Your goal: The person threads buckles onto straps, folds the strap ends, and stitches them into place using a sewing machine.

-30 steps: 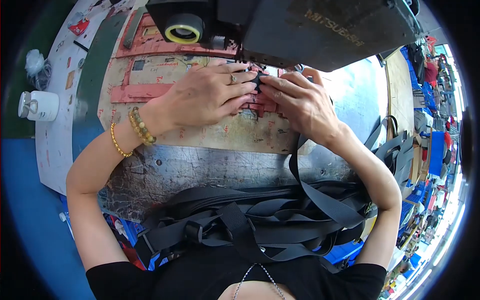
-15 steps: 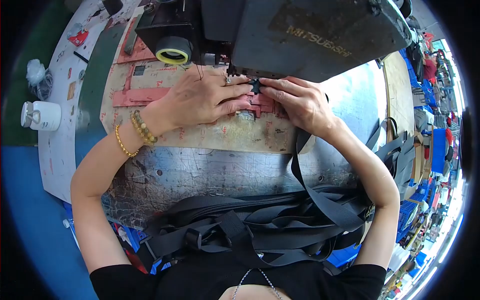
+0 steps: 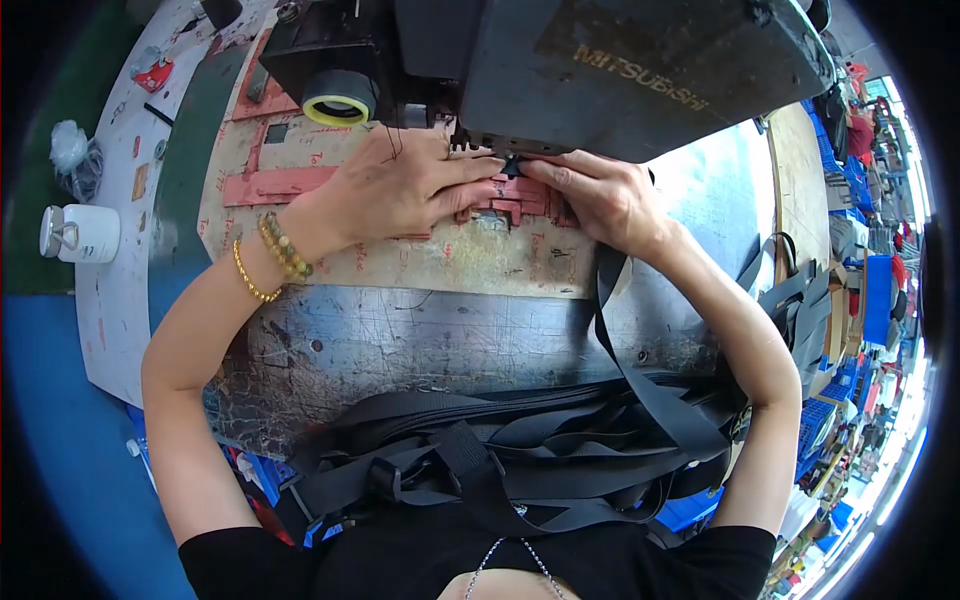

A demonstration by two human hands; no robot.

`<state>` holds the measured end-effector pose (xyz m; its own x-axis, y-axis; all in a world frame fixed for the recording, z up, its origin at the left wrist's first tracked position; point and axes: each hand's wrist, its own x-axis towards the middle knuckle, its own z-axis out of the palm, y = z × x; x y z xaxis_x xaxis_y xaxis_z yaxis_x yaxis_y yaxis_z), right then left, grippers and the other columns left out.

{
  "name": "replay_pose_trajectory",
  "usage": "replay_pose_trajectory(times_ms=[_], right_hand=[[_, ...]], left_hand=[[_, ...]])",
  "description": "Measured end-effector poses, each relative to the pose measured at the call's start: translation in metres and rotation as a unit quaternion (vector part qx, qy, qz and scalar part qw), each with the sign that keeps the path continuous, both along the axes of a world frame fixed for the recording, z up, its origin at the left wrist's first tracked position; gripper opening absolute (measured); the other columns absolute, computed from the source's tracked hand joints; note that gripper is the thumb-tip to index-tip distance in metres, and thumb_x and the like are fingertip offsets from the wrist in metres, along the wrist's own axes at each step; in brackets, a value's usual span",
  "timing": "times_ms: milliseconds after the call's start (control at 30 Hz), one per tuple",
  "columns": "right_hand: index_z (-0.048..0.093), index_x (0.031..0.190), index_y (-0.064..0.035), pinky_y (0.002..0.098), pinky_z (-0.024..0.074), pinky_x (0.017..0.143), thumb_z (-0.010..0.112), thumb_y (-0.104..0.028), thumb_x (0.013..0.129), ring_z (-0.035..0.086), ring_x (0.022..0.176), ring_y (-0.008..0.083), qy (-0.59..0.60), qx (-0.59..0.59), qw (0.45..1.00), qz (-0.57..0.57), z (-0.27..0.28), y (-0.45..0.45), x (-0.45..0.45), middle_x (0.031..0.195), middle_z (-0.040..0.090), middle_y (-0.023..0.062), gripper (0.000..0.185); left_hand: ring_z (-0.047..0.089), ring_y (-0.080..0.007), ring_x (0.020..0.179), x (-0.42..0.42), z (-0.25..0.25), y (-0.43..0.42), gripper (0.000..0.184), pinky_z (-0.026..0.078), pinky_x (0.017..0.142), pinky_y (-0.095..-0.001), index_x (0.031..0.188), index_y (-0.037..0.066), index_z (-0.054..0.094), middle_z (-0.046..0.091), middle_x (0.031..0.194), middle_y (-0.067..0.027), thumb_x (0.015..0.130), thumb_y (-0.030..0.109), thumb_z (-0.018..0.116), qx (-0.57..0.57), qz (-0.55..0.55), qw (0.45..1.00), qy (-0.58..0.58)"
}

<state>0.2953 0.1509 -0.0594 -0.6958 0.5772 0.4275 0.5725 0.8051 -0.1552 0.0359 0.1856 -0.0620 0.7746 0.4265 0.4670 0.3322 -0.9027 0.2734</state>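
Under the head of a dark sewing machine [image 3: 620, 70] lettered MITSUBISHI, a short stretch of black webbing strap [image 3: 512, 167] shows between my fingertips. My left hand [image 3: 405, 185] comes in from the left, its fingers stretched together and pressing at the strap's left side. From the other side, my right hand [image 3: 605, 200] pinches the strap with bent fingers. Red strips [image 3: 515, 198] fixed on a tan template board [image 3: 470, 265] surround this spot. Below my right hand the strap hangs down toward my lap. The machine head and my fingers hide the strap's far part.
A heap of black straps [image 3: 520, 430] with buckles lies at the table's front edge. Scratched metal tabletop [image 3: 400, 340] spans the front. At left, a white bottle [image 3: 85, 233] stands on a white side table [image 3: 125, 320]. Blue crates [image 3: 878, 300] line the right.
My left hand has shifted slightly left and its fingers have drawn closer together, baring more of the red strips. My right hand stays nearly in place at the strap.
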Motion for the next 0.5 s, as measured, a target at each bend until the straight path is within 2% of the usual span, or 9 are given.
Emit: replay_pose_trajectory(times_ms=[133, 167, 300, 500], right_hand=[[0.067, 0.112, -0.0055, 0.0300, 0.0548, 0.063, 0.061, 0.006, 0.075, 0.066, 0.077, 0.0228, -0.039, -0.034, 0.997, -0.058, 0.003, 0.003, 0.001, 0.110, 0.066, 0.0088, 0.039], [0.067, 0.112, -0.0055, 0.0300, 0.0548, 0.063, 0.061, 0.006, 0.075, 0.066, 0.077, 0.0228, -0.039, -0.033, 0.997, -0.058, 0.003, 0.003, 0.002, 0.110, 0.066, 0.0088, 0.039], [0.066, 0.114, -0.0058, 0.0293, 0.0547, 0.060, 0.060, 0.007, 0.074, 0.066, 0.076, 0.0233, -0.003, -0.027, 1.000, -0.003, -0.003, 0.000, 0.003, 0.109, 0.066, 0.0096, 0.043], [0.065, 0.115, -0.0057, 0.0283, 0.0550, 0.061, 0.060, 0.007, 0.073, 0.066, 0.074, 0.0239, 0.000, 0.017, 0.999, 0.031, -0.001, -0.002, 0.002, 0.108, 0.066, 0.0109, 0.044]], left_hand=[[0.055, -0.0161, 0.065, 0.000, 0.013, 0.001, 0.028, 0.043, 0.058, -0.0265, 0.104, 0.008, 0.072, 0.070, 0.100, -0.0045, 0.089, 0.029, 0.062, -0.174, 0.086, 0.973, 0.123], [0.055, -0.0161, 0.065, 0.000, 0.012, 0.001, 0.028, 0.043, 0.058, -0.0265, 0.104, 0.008, 0.072, 0.070, 0.100, -0.0045, 0.089, 0.029, 0.062, -0.174, 0.086, 0.973, 0.122], [0.054, -0.0157, 0.064, -0.001, 0.003, -0.001, 0.027, 0.043, 0.058, -0.0262, 0.102, 0.006, 0.072, 0.071, 0.100, -0.0038, 0.089, 0.028, 0.062, 0.007, 0.006, 1.000, 0.008], [0.060, -0.0143, 0.067, -0.002, 0.003, -0.006, 0.023, 0.046, 0.063, -0.0249, 0.107, 0.011, 0.070, 0.068, 0.114, -0.0007, 0.085, 0.019, 0.066, 0.038, 0.004, 0.999, 0.029]])
